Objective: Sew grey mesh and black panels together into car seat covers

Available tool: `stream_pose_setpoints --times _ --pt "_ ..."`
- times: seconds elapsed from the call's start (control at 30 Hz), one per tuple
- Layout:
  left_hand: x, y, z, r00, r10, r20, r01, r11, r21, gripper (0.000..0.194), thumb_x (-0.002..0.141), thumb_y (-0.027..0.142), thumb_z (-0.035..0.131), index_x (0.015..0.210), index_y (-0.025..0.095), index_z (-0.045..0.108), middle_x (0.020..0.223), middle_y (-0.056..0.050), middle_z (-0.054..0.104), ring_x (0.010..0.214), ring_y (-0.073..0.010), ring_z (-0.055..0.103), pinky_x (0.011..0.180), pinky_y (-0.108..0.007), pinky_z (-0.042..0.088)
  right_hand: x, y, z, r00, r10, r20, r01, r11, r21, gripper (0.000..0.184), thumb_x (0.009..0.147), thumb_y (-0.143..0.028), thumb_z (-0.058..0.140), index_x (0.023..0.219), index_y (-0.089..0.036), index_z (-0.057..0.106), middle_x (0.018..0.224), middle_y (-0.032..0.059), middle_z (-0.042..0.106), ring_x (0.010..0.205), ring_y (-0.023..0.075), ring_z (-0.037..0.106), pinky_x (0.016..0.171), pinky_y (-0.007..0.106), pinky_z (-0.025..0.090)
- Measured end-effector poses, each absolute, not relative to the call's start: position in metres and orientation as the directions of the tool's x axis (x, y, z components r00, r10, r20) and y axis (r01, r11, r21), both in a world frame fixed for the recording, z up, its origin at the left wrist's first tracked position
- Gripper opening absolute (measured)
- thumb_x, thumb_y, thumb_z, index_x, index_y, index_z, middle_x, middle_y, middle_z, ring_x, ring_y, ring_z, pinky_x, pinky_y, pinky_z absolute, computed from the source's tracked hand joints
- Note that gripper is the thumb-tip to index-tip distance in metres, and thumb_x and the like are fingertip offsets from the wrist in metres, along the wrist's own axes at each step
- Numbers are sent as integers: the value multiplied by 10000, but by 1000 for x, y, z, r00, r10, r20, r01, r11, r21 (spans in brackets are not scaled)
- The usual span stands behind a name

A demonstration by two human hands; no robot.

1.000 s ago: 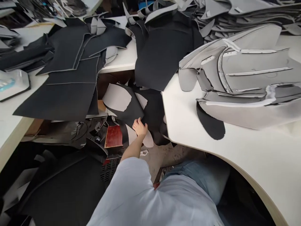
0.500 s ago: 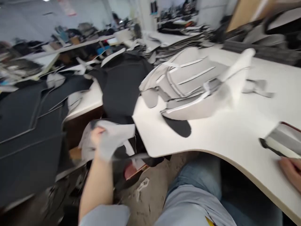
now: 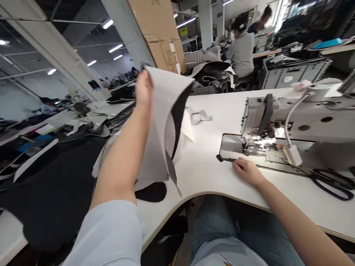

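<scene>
My left hand (image 3: 143, 88) is raised above the white table (image 3: 210, 173) and grips the top edge of a fabric piece (image 3: 163, 122), grey on one side and black on the other, which hangs down folded. My right hand (image 3: 246, 170) rests flat on the table, fingers loosely spread, just in front of the sewing machine (image 3: 294, 122) and its metal plate (image 3: 230, 149). It holds nothing.
Black scissors (image 3: 331, 181) lie at the right of the table. Black fabric pieces (image 3: 52, 177) pile up on the left. A small grey scrap (image 3: 198, 117) lies further back. Cardboard boxes (image 3: 158, 33), a grey crate (image 3: 294, 72) and seated people (image 3: 241, 51) are behind.
My left hand has lifted the fabric piece from the pile below the table up over the tabletop. The view has swung up and right, so the sewing machine and my right hand now show.
</scene>
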State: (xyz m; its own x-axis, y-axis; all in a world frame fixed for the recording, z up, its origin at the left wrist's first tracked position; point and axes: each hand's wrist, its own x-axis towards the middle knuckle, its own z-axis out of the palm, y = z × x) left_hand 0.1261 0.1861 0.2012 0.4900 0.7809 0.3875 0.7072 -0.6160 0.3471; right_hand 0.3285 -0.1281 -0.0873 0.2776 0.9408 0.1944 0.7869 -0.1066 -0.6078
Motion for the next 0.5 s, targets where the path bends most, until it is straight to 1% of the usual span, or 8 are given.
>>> stream_pose_setpoints --times 0.03,0.1,0.17,0.2,0.27,0.33,0.43,0.5 --pt "149 184 186 504 783 364 697 -618 364 795 879 238 -132 786 -8 619 786 -5 643 969 -117 624 814 -298 487 329 -129 -87 275 943 190 792 -109 -601 353 930 -393 330 695 -214 522 769 57 574 709 176 572 679 309 432" --pt "164 173 140 538 785 306 679 -619 395 529 916 303 198 860 39 653 1005 -58 675 1070 -115 588 908 -268 464 329 -129 -86 253 950 185 823 -111 -556 371 948 -361 302 705 -205 536 793 64 585 718 171 574 679 301 431" --pt "149 159 87 620 763 183 700 -643 312 384 827 282 496 1088 42 643 1301 -137 572 1240 -179 500 1026 -301 390 327 -127 -86 212 962 173 856 -97 -508 385 956 -336 291 717 -197 558 806 70 595 728 169 572 675 295 420" --pt "136 153 61 669 739 83 709 -668 226 445 791 264 572 1191 74 612 1418 -164 464 1324 -233 422 1075 -351 344 326 -125 -86 188 968 167 867 -84 -491 376 954 -331 306 724 -194 570 801 71 598 733 170 570 672 292 412" --pt "107 145 19 765 628 -142 635 -772 4 625 762 264 627 1363 160 490 1539 -167 250 1420 -313 233 1130 -448 254 324 -118 -85 140 978 152 881 -53 -470 339 943 -317 346 739 -190 586 774 69 602 726 174 564 654 287 393" --pt "86 144 -7 840 470 -271 438 -882 -172 766 732 243 631 1448 238 361 1570 -124 149 1449 -314 98 1157 -498 161 324 -107 -84 97 985 141 886 -21 -464 298 931 -297 381 754 -187 593 754 64 606 705 170 560 631 278 375" --pt "81 153 -16 903 351 -248 269 -912 -310 820 689 144 596 1458 267 336 1569 -81 177 1456 -290 84 1172 -509 80 326 -90 -81 92 984 150 877 -9 -480 267 927 -276 401 776 -184 601 759 55 622 680 157 565 615 263 374" --pt "95 155 -9 895 400 -197 335 -895 -293 719 709 96 541 1407 229 434 1524 -81 316 1433 -277 218 1170 -465 169 329 -82 -80 116 979 168 867 -17 -498 255 931 -261 394 847 -192 624 805 50 642 718 156 588 645 257 406"
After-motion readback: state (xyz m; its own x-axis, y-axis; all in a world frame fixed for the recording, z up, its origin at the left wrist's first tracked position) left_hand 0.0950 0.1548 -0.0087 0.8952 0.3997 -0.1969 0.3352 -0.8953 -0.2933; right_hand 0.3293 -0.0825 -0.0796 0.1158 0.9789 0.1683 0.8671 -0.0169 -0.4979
